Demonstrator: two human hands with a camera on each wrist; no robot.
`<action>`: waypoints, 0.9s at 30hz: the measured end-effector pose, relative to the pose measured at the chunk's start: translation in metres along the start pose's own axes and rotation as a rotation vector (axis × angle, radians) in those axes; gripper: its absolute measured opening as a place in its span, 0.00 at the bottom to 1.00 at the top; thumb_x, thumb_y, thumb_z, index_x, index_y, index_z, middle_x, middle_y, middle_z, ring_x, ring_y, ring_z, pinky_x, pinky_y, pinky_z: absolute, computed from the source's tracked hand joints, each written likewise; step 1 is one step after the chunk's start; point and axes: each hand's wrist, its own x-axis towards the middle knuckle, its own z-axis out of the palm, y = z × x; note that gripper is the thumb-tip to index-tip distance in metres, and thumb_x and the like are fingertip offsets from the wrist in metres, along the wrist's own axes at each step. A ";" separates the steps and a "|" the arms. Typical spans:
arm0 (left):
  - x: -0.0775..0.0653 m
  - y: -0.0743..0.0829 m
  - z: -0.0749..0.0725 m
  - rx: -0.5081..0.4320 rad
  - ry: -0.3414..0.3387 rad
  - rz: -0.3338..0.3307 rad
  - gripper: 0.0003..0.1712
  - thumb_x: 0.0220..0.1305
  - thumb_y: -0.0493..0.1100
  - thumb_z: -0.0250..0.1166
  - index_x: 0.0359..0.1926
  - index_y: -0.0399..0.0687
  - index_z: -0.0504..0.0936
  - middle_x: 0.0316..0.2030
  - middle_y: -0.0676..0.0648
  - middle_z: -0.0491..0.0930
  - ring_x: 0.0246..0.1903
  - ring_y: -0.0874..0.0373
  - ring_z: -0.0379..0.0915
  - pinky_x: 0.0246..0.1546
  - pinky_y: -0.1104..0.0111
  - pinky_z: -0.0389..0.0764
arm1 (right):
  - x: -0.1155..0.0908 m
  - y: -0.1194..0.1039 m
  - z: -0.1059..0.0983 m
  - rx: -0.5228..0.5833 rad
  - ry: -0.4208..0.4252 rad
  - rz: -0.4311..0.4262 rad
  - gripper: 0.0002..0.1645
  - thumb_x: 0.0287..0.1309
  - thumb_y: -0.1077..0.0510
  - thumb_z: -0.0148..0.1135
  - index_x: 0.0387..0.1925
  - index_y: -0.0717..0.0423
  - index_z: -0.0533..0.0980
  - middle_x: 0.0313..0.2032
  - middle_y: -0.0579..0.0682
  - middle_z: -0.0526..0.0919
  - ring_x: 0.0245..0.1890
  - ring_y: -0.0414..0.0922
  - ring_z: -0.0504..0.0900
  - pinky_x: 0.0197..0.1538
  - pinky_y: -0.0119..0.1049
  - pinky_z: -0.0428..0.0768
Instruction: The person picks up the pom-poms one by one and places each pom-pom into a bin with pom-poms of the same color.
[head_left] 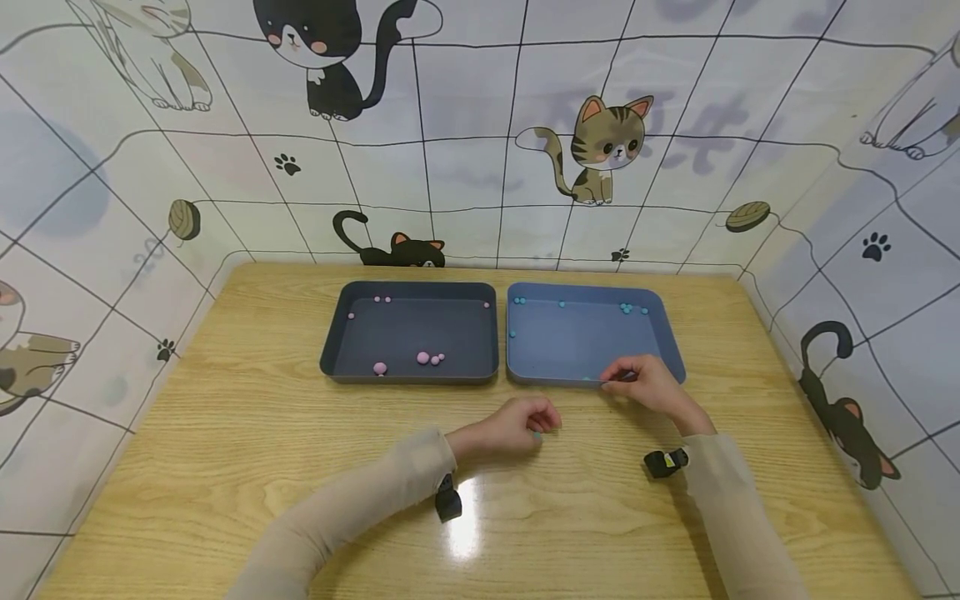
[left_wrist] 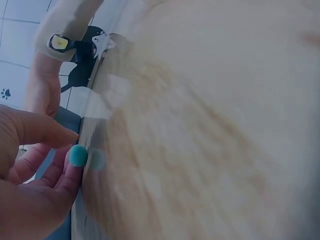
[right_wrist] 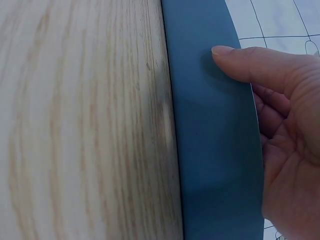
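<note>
My left hand (head_left: pixel 517 425) is low over the table in front of the trays, fingers curled. It holds a small teal ball (left_wrist: pixel 78 156) between its fingertips, close to the wood surface. My right hand (head_left: pixel 647 385) is at the front rim of the blue tray (head_left: pixel 570 342). In the right wrist view its thumb (right_wrist: pixel 232 62) presses the tray's outer wall while the other fingers reach over the rim, their tips hidden behind it. Several small teal balls (head_left: pixel 626 308) lie inside that tray, mostly along the back and left.
A dark grey tray (head_left: pixel 420 379) stands left of the blue one, with several pink balls (head_left: pixel 423 358) of different sizes in it. Both trays sit on a wooden table (head_left: pixel 262 417). Cat-patterned walls (head_left: pixel 465 167) rise behind and at both sides.
</note>
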 end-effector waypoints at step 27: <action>0.000 -0.001 -0.002 -0.006 0.005 0.002 0.18 0.46 0.18 0.54 0.39 0.32 0.77 0.37 0.40 0.77 0.37 0.54 0.75 0.40 0.72 0.78 | 0.000 -0.002 0.000 -0.005 -0.001 0.003 0.04 0.50 0.67 0.68 0.30 0.63 0.82 0.28 0.52 0.83 0.28 0.37 0.78 0.32 0.30 0.78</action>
